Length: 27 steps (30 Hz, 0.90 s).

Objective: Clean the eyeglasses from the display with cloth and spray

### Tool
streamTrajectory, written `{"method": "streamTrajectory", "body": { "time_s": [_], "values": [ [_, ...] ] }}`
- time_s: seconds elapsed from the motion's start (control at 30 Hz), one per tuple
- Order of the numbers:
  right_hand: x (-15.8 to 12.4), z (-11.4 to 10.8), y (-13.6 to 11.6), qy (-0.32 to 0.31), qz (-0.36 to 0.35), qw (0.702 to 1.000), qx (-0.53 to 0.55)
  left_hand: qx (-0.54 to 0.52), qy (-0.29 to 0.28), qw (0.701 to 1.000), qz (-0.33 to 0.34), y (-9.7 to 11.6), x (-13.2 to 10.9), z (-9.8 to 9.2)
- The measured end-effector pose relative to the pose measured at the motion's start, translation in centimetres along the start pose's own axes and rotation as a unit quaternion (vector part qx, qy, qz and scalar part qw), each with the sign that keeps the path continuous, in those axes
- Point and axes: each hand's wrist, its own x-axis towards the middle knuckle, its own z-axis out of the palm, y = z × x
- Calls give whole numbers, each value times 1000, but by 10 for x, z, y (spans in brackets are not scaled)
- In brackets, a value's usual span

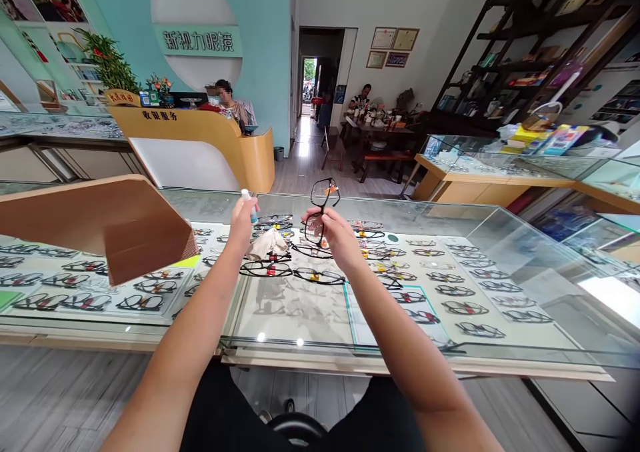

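Note:
My left hand (pixel 242 220) is closed around a small spray bottle (pixel 245 195) with a white top, held above the glass counter. In my right hand (pixel 336 233) is a pair of black-framed eyeglasses (pixel 320 205), raised and turned on end, with the fingers pinching it near the bridge. A crumpled beige cloth (pixel 269 243) lies on the counter between my hands. Below the hands, several dark eyeglasses (pixel 319 276) rest on the glass, some with red or orange stickers on the lenses. The two hands are apart.
The glass display counter (pixel 290 355) holds rows of glasses. A brown board (pixel 100 212) stands at its left. Beyond are a wooden reception desk (pixel 257 159) with a person (pixel 227 102) behind it, another person (pixel 363 99) at a table, and a second showcase (pixel 480 185) at right.

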Motion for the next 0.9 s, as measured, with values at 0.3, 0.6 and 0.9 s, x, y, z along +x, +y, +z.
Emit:
{"method": "streamTrajectory", "body": {
  "time_s": [0.3, 0.6, 0.9],
  "values": [
    [8, -7, -1, 25, 20, 997, 72, 149, 174, 969, -87, -44, 39, -35],
    [10, -7, -4, 27, 21, 992, 122, 221, 185, 951, -109, -61, 44, -44],
    [9, -8, -6, 29, 19, 992, 117, 246, 240, 938, -46, -34, 31, -35]
  ]
}}
